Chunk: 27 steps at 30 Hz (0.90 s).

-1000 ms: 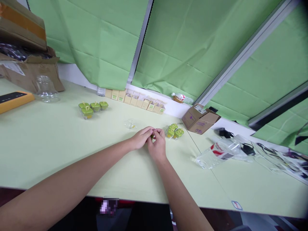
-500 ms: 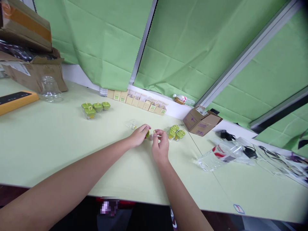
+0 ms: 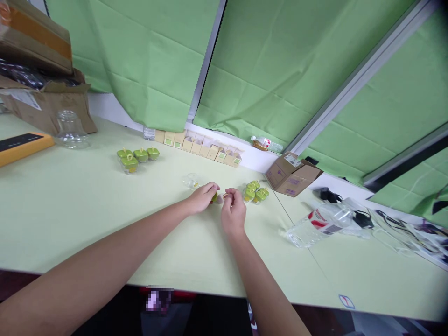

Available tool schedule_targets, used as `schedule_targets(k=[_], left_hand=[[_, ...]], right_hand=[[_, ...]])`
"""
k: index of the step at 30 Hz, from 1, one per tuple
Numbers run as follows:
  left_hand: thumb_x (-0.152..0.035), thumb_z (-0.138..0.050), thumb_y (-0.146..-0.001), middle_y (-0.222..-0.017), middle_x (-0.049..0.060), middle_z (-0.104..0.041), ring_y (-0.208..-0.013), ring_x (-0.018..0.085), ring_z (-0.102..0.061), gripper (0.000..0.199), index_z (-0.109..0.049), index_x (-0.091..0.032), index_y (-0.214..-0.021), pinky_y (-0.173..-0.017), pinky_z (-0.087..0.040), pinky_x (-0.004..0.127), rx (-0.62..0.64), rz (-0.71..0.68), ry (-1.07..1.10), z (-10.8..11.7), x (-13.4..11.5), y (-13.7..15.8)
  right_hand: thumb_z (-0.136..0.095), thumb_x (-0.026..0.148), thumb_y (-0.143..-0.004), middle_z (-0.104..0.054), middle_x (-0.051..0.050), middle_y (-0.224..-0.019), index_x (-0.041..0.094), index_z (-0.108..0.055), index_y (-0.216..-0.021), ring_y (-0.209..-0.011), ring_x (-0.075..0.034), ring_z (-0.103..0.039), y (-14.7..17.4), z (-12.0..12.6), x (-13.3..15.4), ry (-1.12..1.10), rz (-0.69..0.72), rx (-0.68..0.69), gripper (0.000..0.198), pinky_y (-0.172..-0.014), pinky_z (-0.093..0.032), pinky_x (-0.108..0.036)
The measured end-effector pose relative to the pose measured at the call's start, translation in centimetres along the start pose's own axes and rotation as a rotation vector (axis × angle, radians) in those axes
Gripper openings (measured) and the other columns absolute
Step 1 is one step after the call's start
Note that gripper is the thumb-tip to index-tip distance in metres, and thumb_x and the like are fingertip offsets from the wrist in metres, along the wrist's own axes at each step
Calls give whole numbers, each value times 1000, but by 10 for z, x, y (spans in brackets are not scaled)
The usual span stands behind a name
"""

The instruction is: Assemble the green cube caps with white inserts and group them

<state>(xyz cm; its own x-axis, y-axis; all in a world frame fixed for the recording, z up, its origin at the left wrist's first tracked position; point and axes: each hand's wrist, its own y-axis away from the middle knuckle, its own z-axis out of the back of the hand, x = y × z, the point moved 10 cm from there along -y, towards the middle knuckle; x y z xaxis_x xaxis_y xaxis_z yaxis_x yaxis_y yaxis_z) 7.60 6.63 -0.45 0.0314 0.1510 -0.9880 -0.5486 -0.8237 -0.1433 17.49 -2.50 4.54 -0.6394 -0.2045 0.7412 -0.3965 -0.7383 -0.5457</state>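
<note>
My left hand is closed around a small green lid-like piece, mostly hidden by the fingers. Close beside it, my right hand is pinched at the fingertips; what it grips is too small to make out. A small pinkish shape shows between the two hands, too blurred to name. Just behind my left hand lies a small clear plastic container. Small clear cups with green lids stand in a cluster at the left. Another cluster of green-lidded cups stands right of my right hand.
Small cardboard boxes line the table's back edge. An open carton and a large clear bottle are to the right, with cables beyond. At left are a clear jar, a yellow-black device and stacked cartons.
The fingers of my right hand have curled in slightly, and the small pale thing at their tips is now hidden. My left hand has hardly moved.
</note>
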Motion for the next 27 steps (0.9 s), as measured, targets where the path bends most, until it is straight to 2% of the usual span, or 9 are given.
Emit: schedule_targets(k=[5, 8, 11, 16, 22, 27], left_hand=[[-51, -49, -89, -90, 4, -63, -81, 16, -59, 36, -62, -19, -101, -69, -49, 27, 58, 7, 70, -6, -6, 2], [-53, -49, -88, -89, 4, -63, -81, 16, -59, 38, -62, -19, -96, -66, -48, 26, 28, 2, 59, -2, -8, 1], [-57, -50, -86, -82, 3, -60, -75, 15, -56, 41, -62, -18, -87, -60, -45, 25, -11, -3, 18, 3, -6, -1], [-62, -51, -85, -66, -1, -50, -59, 12, -48, 45, -59, -17, -81, -51, -42, 24, -7, 36, 30, 2, -3, 0], [-59, -56, -83, -69, -1, -51, -63, 12, -50, 42, -56, -17, -75, -56, -45, 24, 35, 61, 73, -3, -9, 6], [-59, -57, -82, -72, 1, -56, -66, 12, -53, 43, -57, -17, -75, -61, -47, 26, 55, 81, 98, -6, -7, 7]], right_hand=[[-39, 28, -92, -66, -3, -84, 21, -60, -95, -73, -18, -60, 0, -2, -5, 72, -30, 31, 22, -70, -45, -31], [-38, 32, -95, -67, -4, -86, 20, -61, -98, -76, -19, -61, -1, -1, -3, 93, -9, 23, 26, -73, -45, -32], [-40, 38, -96, -67, -6, -87, 19, -62, -97, -78, -20, -61, -1, 0, -2, 115, 8, 13, 29, -73, -44, -32], [-47, 45, -95, -68, -4, -80, 20, -61, -92, -68, -18, -59, 0, -4, -6, 75, -34, 37, 29, -66, -44, -30], [-50, 49, -93, -64, -1, -70, 20, -59, -86, -60, -16, -55, 1, -6, -6, 47, -51, 46, 31, -57, -41, -28], [-40, 41, -98, -65, -3, -82, 20, -57, -99, -70, -18, -58, 2, -4, 3, 115, 32, 40, 27, -67, -44, -31]])
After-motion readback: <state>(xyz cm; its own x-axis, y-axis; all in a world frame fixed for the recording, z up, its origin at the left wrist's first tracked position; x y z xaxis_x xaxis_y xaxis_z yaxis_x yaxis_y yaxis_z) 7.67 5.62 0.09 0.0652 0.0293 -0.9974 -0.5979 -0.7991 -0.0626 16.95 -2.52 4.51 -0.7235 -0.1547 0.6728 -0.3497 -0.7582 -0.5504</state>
